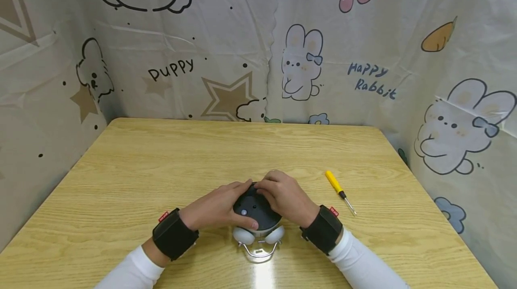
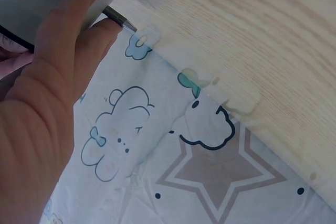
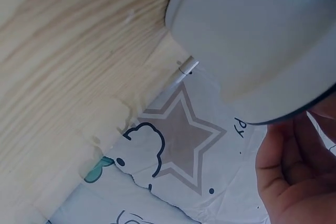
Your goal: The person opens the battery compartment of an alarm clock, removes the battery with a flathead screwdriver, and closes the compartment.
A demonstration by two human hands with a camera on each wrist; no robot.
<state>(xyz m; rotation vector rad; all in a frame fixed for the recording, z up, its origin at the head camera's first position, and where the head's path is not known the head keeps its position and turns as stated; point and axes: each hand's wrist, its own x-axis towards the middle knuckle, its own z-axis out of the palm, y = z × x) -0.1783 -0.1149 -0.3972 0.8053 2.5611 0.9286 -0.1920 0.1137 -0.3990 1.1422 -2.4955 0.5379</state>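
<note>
A twin-bell alarm clock (image 1: 260,217) lies with its black back up, near the front of the table. Its two white bells (image 1: 243,235) and wire handle (image 1: 260,256) point toward the person. The left hand (image 1: 220,206) grips the clock's left side, thumb across the back. At the far edge of that back, the right hand (image 1: 287,195) has its fingers curled and pinched; what lies under the fingertips is hidden. The right wrist view shows the white casing (image 3: 257,40) and a metal foot (image 3: 189,65), with the right fingers (image 3: 291,156) at the dark rim.
A yellow-handled screwdriver (image 1: 334,182) lies to the right of the hands, its metal tip toward the person. The wooden table (image 1: 161,159) ends at a printed cloth (image 1: 226,33) hung behind and along both sides.
</note>
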